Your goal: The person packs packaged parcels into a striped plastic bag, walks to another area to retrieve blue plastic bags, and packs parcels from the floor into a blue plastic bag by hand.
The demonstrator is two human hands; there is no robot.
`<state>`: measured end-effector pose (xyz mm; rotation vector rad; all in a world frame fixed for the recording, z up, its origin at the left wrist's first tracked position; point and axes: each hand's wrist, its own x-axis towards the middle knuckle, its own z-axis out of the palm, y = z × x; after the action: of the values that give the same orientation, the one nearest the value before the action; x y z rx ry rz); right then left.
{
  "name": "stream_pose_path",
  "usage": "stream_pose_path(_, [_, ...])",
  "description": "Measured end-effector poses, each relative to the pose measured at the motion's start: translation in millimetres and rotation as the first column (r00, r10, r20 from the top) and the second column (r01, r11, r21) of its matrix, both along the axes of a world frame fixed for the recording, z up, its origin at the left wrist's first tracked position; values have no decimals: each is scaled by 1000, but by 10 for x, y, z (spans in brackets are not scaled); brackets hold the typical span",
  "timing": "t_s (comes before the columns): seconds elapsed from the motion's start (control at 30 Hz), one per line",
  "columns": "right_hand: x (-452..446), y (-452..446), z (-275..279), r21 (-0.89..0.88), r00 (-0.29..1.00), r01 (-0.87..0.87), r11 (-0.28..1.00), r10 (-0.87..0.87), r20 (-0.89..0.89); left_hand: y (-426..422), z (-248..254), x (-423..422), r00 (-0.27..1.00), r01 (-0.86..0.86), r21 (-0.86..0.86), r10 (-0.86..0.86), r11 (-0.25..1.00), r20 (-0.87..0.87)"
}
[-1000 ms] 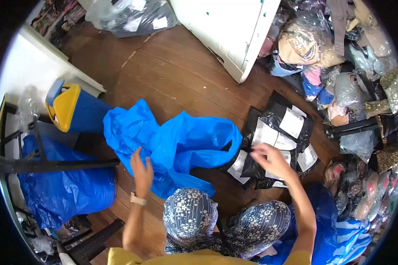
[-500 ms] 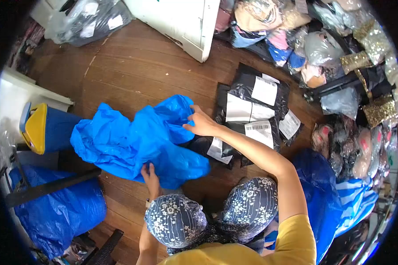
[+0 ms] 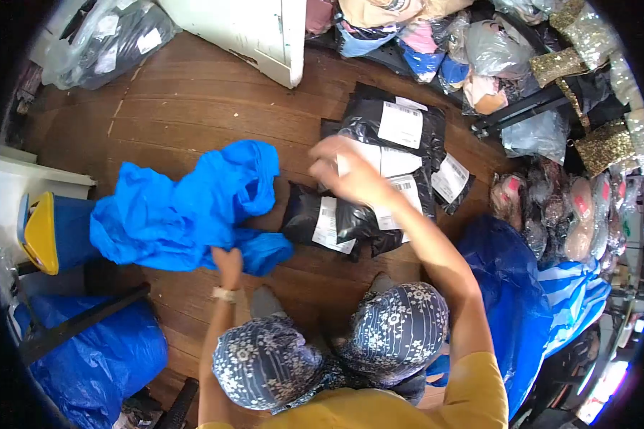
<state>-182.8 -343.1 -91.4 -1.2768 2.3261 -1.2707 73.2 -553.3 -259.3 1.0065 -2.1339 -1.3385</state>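
Observation:
A crumpled bright-blue plastic bag (image 3: 172, 222) lies on the floor to the left of centre. At its near edge, my left hand (image 3: 227, 267) is closed on the plastic, with the fingertips partly hidden under it. My right hand (image 3: 347, 171) is blurred by motion over a stack of black plastic parcels (image 3: 358, 104) with white barcode labels. Its fingers look apart with nothing in them, and I cannot tell whether it touches a parcel. One smaller black parcel (image 3: 302, 214) lies at the stack's left side, close to the blue bag.
A blue bin with a yellow lid (image 3: 41, 232) stands at the left. Below it is a filled dark-blue bag (image 3: 107, 336) beside a black bar. A white door (image 3: 250, 36) juts in at the top. Wrapped goods (image 3: 497, 50) and packaged shoes (image 3: 579, 214) line the right side.
My right hand has let go of the blue bag and moved right over the parcels. The blue bag has slid left and sunk lower, with my left hand still at its near edge.

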Motion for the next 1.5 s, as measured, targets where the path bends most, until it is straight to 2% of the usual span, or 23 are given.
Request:
stream_pose_path(0.03, [-288,377,-54,-82,984,156,984,-162,-77,-129,183,59,998,-19,46,16,999,67])
stream_pose_path(0.07, [-298,655,256,125,809,532,838,-546,216,-251,411,128,990,-37,85,26,996,136])
stream_pose_path(0.1, [-580,1119,-115,30,761,638,769,-624,-174,-395,586,191,993,-42,123,28,991,111])
stream_pose_path(0.2, [-412,1806,-145,432,602,720,543,-799,0,-240,950,285,926,-354,25,354,935,-132])
stream_pose_path(0.27, [-163,1846,-164,402,558,664,631,-776,295,162,1333,207,886,-426,160,446,891,-128])
stream_pose_path(0.33, [-149,2023,-772,463,630,603,650,-744,222,335,1307,248,833,-499,286,544,818,-103])
stream_pose_path(0.37, [-42,1867,-645,591,591,553,588,-776,219,385,1089,303,871,-490,208,481,846,97])
stream_pose_path(0.4, [24,1734,-699,387,636,590,709,-703,318,428,983,307,861,-467,133,415,874,295])
stream_pose_path(0.47, [91,1516,-323,240,467,591,771,-569,677,480,885,222,780,-455,-93,447,886,437])
stream_pose_path(0.53, [195,1309,-71,135,407,626,768,-470,783,394,624,277,667,-400,-310,506,863,548])
stream_pose_path(0.6, [311,1185,25,62,385,573,817,-336,860,134,52,582,759,-532,-81,517,843,396])
stream_pose_path(0.7, [610,1052,-328,302,198,536,789,-465,863,11,-106,811,775,-604,26,580,797,252])
stream_pose_path(0.73, [739,1033,-598,238,220,442,865,-362,906,-34,-91,884,773,-623,64,602,779,200])
stream_pose_path(0.8, [1068,951,-1177,227,278,480,847,-392,877,-145,138,1056,853,-450,724,492,523,174])
stream_pose_path(0.87, [1170,780,-1128,181,168,552,814,-321,932,-41,591,1025,871,-212,870,489,446,-38])
stream_pose_path(0.97, [1045,723,-1154,153,3,505,849,-179,984,-21,1331,603,699,-217,933,713,286,-56])
stream_pose_path(1.07, [963,604,-894,203,150,467,861,-303,941,6,2199,321,754,-52,853,580,519,-307])
stream_pose_path(1.13, [848,538,-499,50,385,383,922,-208,899,-43,2471,278,869,79,505,189,859,-458])
stream_pose_path(1.17, [773,515,-319,-6,619,310,951,-197,760,-111,2516,249,914,128,213,-32,969,-404])
stream_pose_path(1.2, [680,511,-166,-46,809,232,972,-166,564,-111,2622,194,914,117,200,-27,973,-404])
stream_pose_path(1.27, [472,529,220,-77,885,39,996,1,465,3,2904,15,996,-71,242,84,968,-41])
stream_pose_path(1.43, [100,373,576,-429,341,66,901,384,858,-44,3230,-122,994,32,549,31,835,-105])
stream_pose_path(1.5, [151,75,579,-547,-53,258,796,577,815,-199,3334,-76,962,140,829,123,542,-242])
